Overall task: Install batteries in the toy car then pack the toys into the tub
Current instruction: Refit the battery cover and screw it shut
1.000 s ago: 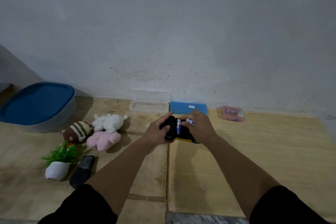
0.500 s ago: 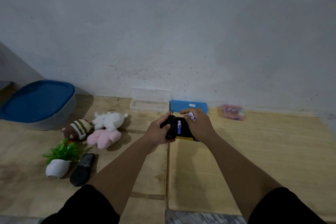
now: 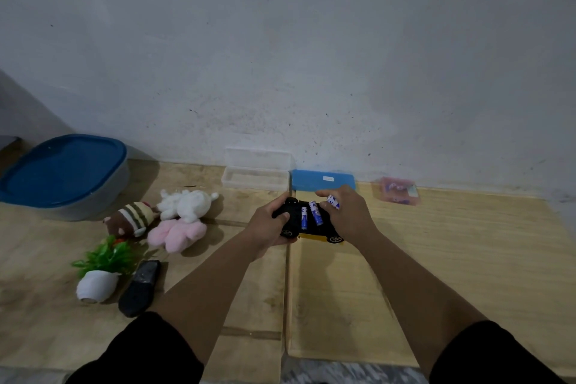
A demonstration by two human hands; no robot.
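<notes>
Both bare forearms reach forward from dark sleeves, the left hand (image 3: 267, 224) curled around the toy car (image 3: 311, 226), the right hand (image 3: 349, 218) pinching a battery (image 3: 333, 201) at its fingertips.

Toy car (image 3: 314, 229) body mostly covered by both grips. Tub (image 3: 62, 174) cut off at left edge. Pink packet (image 3: 397, 195) contents past the right grip too blurred to read.

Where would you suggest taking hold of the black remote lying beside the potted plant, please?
Take the black remote across its narrow middle, coming down from above with the grip spanning its two long edges. It lies flat on the floor, long and slim. The potted plant crowds its left side, so keeping the hand above it probably avoids a bump.
</notes>
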